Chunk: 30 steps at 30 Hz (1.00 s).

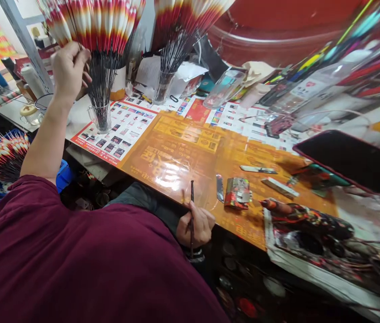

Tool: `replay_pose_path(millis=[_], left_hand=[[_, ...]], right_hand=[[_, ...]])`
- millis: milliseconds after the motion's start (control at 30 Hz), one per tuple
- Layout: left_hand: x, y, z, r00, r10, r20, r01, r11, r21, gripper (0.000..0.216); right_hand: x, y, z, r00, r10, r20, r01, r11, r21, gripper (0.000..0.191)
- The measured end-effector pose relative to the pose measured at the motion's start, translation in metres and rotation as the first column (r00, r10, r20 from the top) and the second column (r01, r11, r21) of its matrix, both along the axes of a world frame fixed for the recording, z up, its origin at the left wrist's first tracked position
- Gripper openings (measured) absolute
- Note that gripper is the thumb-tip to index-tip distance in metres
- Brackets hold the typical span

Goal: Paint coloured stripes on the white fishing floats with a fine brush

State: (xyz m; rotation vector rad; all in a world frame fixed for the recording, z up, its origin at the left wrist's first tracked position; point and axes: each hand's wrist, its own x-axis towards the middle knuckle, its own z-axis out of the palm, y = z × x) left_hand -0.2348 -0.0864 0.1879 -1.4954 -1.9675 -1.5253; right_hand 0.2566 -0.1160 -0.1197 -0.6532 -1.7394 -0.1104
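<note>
My left hand (70, 67) is raised at the left edge of a bundle of fishing floats (90, 27) with white, yellow and red bodies and black stems. Its thumb and fingers pinch what looks like one float's thin stem; the grip is partly hidden. The bundle stands in a glass mug (100, 119). Low at the table's front edge, my right hand (196, 224) is closed around a slim dark paintbrush (192, 190), held nearly upright.
A second float bunch (171, 49) stands in a glass behind. On the amber-covered tabletop (172, 157) lie a knife blade (259, 169) and a paint-stained block (238, 193). A phone (351, 157) overhangs at right, above a paint-smeared tool (311, 219). More floats (1, 154) sit lower left.
</note>
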Motion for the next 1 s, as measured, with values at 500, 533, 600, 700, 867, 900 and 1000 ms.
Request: replay_pose_path(millis=[500, 533, 600, 700, 867, 900, 1000], left_hand=[[-0.003, 0.032, -0.075, 0.914, 0.323, -0.246, -0.361, 0.924, -0.13, 0.018], [-0.003, 0.031, -0.078, 0.905, 0.34, -0.257, -0.382, 0.914, -0.136, 0.019], [0.001, 0.026, -0.082, 0.882, 0.369, -0.294, -0.423, 0.895, -0.144, 0.02], [0.01, 0.011, -0.09, 0.845, 0.398, -0.358, -0.47, 0.872, -0.139, 0.02], [0.038, -0.019, -0.124, 0.869, 0.308, -0.387, -0.382, 0.915, -0.129, 0.021], [0.047, -0.024, -0.135, 0.884, 0.257, -0.389, -0.337, 0.929, -0.152, 0.022], [0.079, -0.034, -0.172, 0.918, 0.059, -0.391, -0.188, 0.935, -0.3, 0.026]], right_hand=[[0.0, 0.003, -0.005, 1.0, 0.004, -0.011, -0.003, 1.0, 0.019, 0.055], [0.0, 0.004, -0.006, 1.0, 0.0, -0.01, 0.0, 1.0, 0.018, 0.055], [0.001, 0.005, -0.007, 1.0, -0.01, -0.005, 0.01, 1.0, 0.019, 0.055], [0.002, 0.005, -0.007, 1.0, -0.011, -0.011, 0.011, 0.999, 0.03, 0.057], [0.003, 0.003, -0.005, 1.0, 0.001, -0.012, 0.0, 1.0, 0.017, 0.062], [0.003, 0.003, -0.005, 1.0, 0.001, -0.011, -0.001, 1.0, 0.017, 0.061], [0.005, 0.003, -0.006, 1.0, -0.002, -0.006, 0.002, 1.0, 0.03, 0.059]])
